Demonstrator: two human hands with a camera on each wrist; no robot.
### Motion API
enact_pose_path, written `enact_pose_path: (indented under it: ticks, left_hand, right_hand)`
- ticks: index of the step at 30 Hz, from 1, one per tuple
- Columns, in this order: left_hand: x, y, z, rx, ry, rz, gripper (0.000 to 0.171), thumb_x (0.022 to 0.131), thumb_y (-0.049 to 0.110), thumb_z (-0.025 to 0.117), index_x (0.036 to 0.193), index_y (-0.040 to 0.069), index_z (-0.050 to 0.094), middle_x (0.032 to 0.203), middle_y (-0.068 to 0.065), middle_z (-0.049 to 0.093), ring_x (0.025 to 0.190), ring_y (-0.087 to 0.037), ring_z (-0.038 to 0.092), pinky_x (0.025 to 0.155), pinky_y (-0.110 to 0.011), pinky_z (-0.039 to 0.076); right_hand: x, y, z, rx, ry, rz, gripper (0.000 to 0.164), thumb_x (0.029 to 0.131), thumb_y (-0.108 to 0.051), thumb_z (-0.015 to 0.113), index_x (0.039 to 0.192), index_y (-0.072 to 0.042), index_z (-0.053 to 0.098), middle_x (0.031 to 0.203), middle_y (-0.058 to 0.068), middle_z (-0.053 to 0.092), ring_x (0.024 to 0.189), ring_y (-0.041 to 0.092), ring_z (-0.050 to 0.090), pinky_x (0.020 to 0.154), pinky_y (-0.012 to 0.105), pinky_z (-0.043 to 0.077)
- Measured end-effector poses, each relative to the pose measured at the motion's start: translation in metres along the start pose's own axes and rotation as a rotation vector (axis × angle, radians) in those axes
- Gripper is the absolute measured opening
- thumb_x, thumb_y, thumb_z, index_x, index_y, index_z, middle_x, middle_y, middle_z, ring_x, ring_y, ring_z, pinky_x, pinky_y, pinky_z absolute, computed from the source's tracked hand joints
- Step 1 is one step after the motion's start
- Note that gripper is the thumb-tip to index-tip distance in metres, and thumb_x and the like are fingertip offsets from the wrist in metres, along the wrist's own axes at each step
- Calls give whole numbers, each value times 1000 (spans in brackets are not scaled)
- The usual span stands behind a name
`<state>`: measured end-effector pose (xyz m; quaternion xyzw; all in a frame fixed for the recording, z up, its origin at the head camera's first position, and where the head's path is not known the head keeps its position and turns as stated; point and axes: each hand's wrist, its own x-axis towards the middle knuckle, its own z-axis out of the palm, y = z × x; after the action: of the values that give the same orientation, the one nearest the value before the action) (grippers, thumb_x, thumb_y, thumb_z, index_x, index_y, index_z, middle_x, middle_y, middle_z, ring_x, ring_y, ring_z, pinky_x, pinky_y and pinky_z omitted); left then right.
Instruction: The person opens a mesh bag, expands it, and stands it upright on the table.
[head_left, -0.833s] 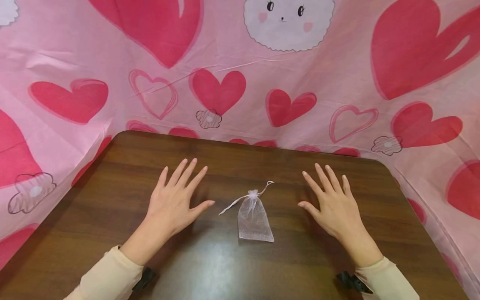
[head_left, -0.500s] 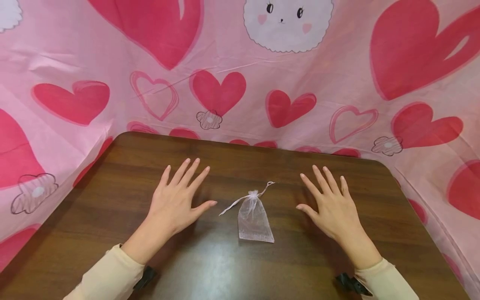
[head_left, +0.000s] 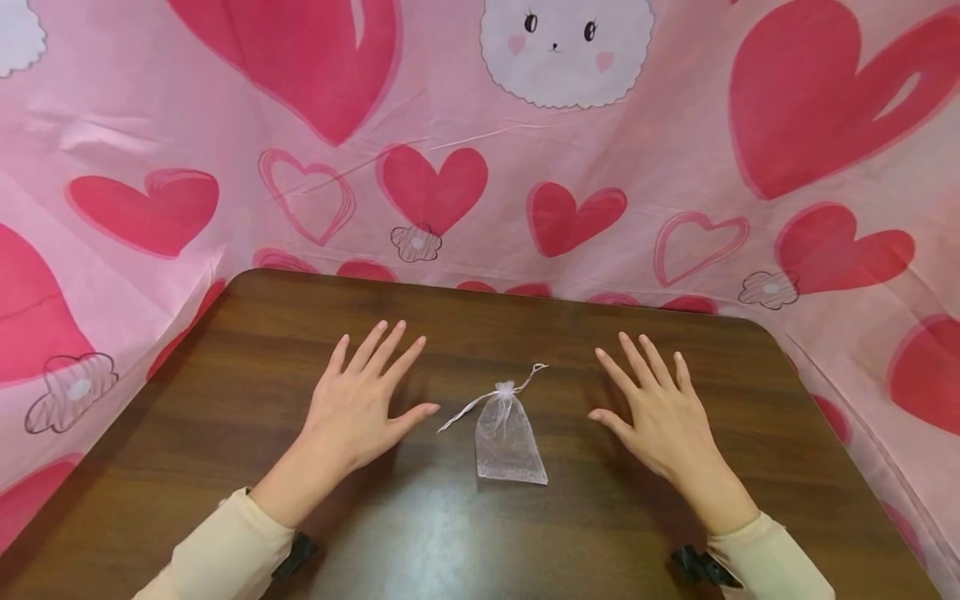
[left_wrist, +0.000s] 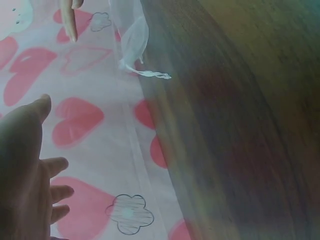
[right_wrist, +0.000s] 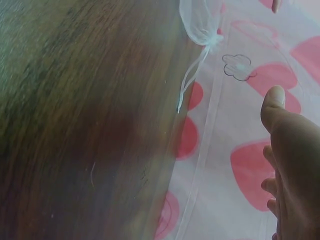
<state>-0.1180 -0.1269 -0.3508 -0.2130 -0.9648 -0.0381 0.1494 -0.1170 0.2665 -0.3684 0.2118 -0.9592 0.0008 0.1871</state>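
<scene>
Left grip (head_left: 358,408) and right grip (head_left: 663,414) spread over brown table (head_left: 498,325), heart-print cloth (head_left: 510,167) behind.

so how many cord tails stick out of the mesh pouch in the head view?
2. Both leave the mesh pouch at its neck: the left tail slants towards the left hand; the right tail slants away, ending in a small loop. No others visible.
</scene>
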Motion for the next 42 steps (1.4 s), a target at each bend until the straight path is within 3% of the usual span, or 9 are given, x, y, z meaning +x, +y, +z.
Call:
enact_pose_path:
  ticks: [8,17,26,36,42]
  left_hand:
    - [4,1,7,5,-27,16,85,87,73,52,155,25,35,162,-5,24,150,-25,15,117,-54,8]
    - [14,8,14,14,-49,56,83,88,73,49,155,25,35,162,-5,24,150,-24,13,117,-54,6]
    - [25,21,19,16,-50,101,80,90,71,48,155,25,35,163,-4,23,151,-22,12,117,-53,5]
    - [36,29,31,10,-25,156,77,92,68,48,155,26,35,164,-2,20,150,-23,16,117,-53,10]
    - [42,32,38,-5,-22,185,75,92,66,50,154,26,38,162,-2,24,148,-24,21,116,-53,15]
  right_hand:
    - [4,-6,3,10,-20,-7,78,92,-68,47,154,-22,37,162,11,23,151,28,9,115,60,6]
    - [10,-14,6,11,-24,-26,80,92,-73,40,153,-21,38,161,12,25,149,31,16,115,60,8]
    - [19,-26,8,35,-56,-42,81,88,-61,61,154,-23,36,163,9,21,149,31,16,115,59,9]
    - [31,-45,9,120,-130,-60,78,92,-59,59,156,-24,32,164,6,16,150,29,14,115,59,12]
    - [37,-52,13,149,-132,-97,77,92,-56,60,156,-24,33,163,7,21,149,28,18,114,59,17]
